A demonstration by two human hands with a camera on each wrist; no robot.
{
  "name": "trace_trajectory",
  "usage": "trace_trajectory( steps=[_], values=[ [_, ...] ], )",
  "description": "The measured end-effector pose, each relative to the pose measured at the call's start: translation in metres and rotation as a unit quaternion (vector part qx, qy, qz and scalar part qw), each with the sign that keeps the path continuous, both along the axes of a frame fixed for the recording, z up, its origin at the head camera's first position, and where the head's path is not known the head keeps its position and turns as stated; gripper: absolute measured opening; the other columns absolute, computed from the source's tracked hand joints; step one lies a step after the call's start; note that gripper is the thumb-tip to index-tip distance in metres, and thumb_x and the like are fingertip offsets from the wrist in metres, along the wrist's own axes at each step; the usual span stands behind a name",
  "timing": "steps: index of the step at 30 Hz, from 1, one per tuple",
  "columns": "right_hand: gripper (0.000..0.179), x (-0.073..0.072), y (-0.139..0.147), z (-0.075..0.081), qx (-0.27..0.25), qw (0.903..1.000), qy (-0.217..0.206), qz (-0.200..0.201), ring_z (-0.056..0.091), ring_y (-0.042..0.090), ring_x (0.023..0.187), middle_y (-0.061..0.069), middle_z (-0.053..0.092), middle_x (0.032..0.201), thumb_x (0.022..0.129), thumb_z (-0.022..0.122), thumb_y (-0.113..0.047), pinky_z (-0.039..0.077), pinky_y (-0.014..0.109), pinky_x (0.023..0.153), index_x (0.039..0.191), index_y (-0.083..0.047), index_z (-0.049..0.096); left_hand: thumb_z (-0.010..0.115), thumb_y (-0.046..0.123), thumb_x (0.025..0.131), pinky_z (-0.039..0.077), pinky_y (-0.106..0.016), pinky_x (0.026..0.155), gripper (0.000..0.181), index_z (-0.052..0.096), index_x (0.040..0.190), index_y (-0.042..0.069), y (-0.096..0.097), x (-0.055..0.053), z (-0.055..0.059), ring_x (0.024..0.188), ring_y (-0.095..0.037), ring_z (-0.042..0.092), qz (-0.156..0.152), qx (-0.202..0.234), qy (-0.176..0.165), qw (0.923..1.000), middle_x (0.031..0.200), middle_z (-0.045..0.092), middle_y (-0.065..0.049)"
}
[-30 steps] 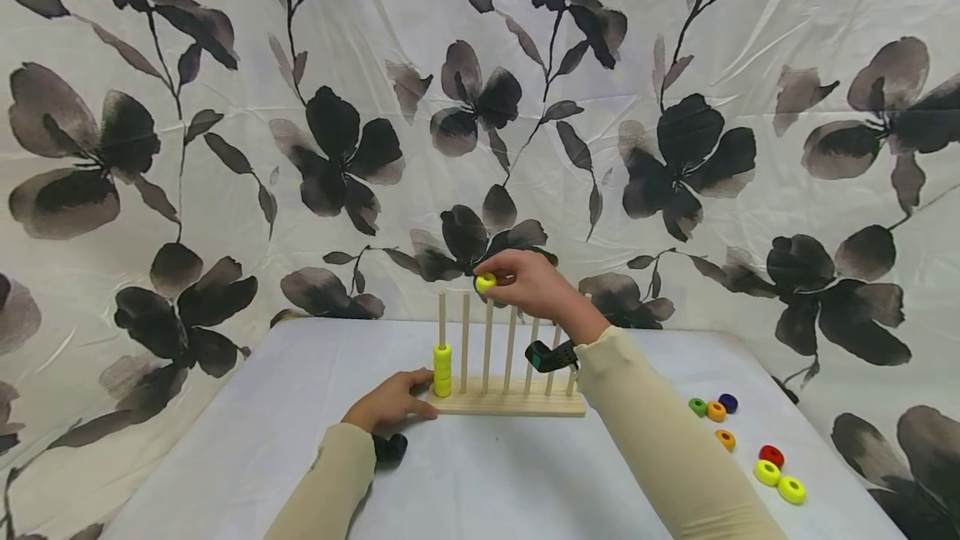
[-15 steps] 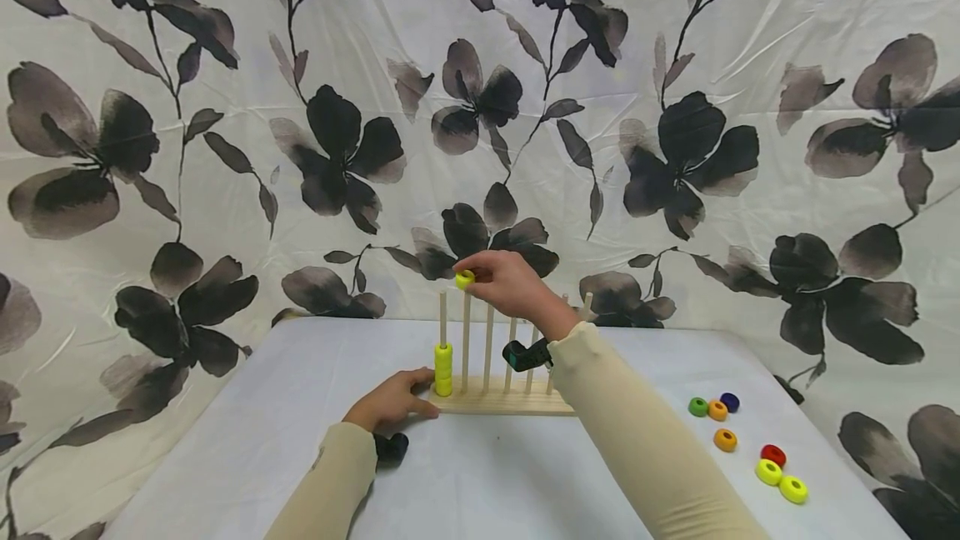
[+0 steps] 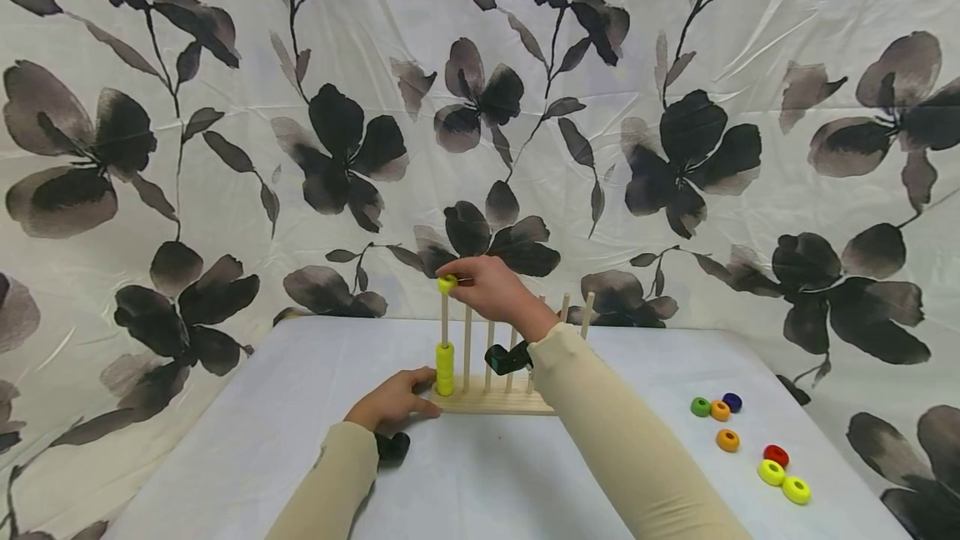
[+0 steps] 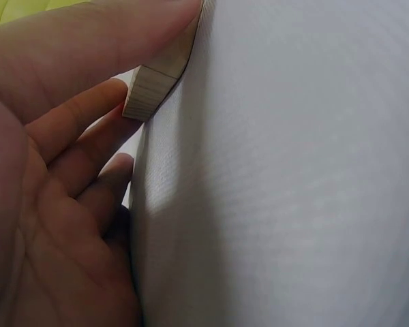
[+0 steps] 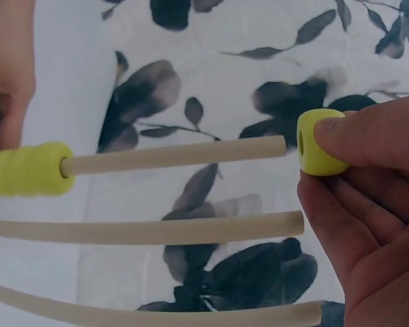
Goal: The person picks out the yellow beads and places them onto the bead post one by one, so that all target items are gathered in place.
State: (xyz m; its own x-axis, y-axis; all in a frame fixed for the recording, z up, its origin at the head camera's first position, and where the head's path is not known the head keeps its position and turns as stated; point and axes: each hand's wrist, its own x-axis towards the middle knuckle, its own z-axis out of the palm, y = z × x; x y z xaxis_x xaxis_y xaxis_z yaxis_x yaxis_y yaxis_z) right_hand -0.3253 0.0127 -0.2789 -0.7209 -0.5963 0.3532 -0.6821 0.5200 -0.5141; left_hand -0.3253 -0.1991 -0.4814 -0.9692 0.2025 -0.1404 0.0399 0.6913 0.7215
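My right hand [image 3: 491,288] pinches a yellow bead [image 5: 320,144] between thumb and fingers. In the right wrist view its hole faces the tip of the leftmost peg [image 5: 191,154], with a small gap between them. Lower on that peg sits a stack of yellow beads [image 3: 445,369]. The pegs rise from a pale wooden base [image 3: 495,408]. My left hand [image 3: 393,402] grips the left end of that base, thumb in front and fingers behind. In the left wrist view the thumb and fingers lie on either side of the board's corner [image 4: 153,88].
Several bare pegs [image 3: 588,315] stand right of the stacked one. Loose beads lie on the white table at the right: green [image 3: 701,407], dark blue [image 3: 732,402], orange [image 3: 727,440], red [image 3: 776,456] and yellow [image 3: 796,490]. A floral cloth [image 3: 345,157] hangs behind the table.
My right hand has carried the yellow bead leftward across the peg tops, from the third peg to over the leftmost one. My left hand keeps its grip on the base.
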Motion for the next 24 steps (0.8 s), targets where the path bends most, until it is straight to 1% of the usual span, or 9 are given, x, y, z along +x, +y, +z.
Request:
trace_trajectory(
  steps=[5,11,15,20,24],
  values=[
    [0.030,-0.0014,-0.0041,-0.0020,0.010,0.9999,0.008,-0.007,0.066,0.019,0.112,0.006,0.068,0.123,0.094,0.060,-0.012,0.054,0.031,0.094,0.124,-0.012,0.066,0.085,0.030,0.071,0.026,-0.061,0.114,0.080,0.051,0.141,0.013,-0.0005,-0.0020,0.0007,0.141,-0.037,0.036,0.005,-0.006,-0.005,1.0000,0.149,0.045,-0.012],
    [0.031,-0.0028,-0.0072,-0.0065,0.013,0.9998,0.006,-0.013,0.066,0.019,0.113,0.006,0.067,0.124,0.094,0.061,-0.012,0.054,0.029,0.095,0.124,-0.012,0.066,0.085,0.029,0.071,0.026,-0.061,0.114,0.079,0.051,0.141,0.012,-0.0021,-0.0027,-0.0015,0.142,-0.037,0.035,-0.003,-0.001,0.002,1.0000,0.151,0.044,-0.012],
    [0.031,-0.0029,-0.0081,-0.0071,0.013,0.9998,0.004,-0.015,0.065,0.019,0.113,0.006,0.066,0.125,0.094,0.062,-0.011,0.054,0.030,0.096,0.125,-0.011,0.065,0.085,0.030,0.071,0.026,-0.061,0.114,0.078,0.052,0.140,0.013,-0.0030,-0.0034,-0.0029,0.142,-0.037,0.035,-0.004,-0.004,0.003,1.0000,0.150,0.044,-0.012],
    [0.032,-0.0030,-0.0090,-0.0069,0.023,0.9996,0.007,-0.015,0.065,0.019,0.113,0.006,0.066,0.125,0.094,0.061,-0.012,0.054,0.032,0.096,0.125,-0.011,0.065,0.084,0.030,0.072,0.025,-0.061,0.115,0.077,0.052,0.140,0.014,-0.0031,-0.0036,-0.0016,0.143,-0.036,0.034,-0.001,-0.003,0.000,1.0000,0.151,0.044,-0.011],
    [0.032,-0.0036,-0.0098,-0.0073,0.033,0.9992,0.015,-0.019,0.065,0.018,0.111,0.005,0.066,0.125,0.094,0.061,-0.014,0.054,0.032,0.095,0.125,-0.012,0.065,0.085,0.030,0.072,0.025,-0.061,0.115,0.078,0.051,0.141,0.013,-0.0034,-0.0032,0.0000,0.143,-0.037,0.034,0.000,-0.005,-0.003,1.0000,0.151,0.043,-0.012]
  ],
)
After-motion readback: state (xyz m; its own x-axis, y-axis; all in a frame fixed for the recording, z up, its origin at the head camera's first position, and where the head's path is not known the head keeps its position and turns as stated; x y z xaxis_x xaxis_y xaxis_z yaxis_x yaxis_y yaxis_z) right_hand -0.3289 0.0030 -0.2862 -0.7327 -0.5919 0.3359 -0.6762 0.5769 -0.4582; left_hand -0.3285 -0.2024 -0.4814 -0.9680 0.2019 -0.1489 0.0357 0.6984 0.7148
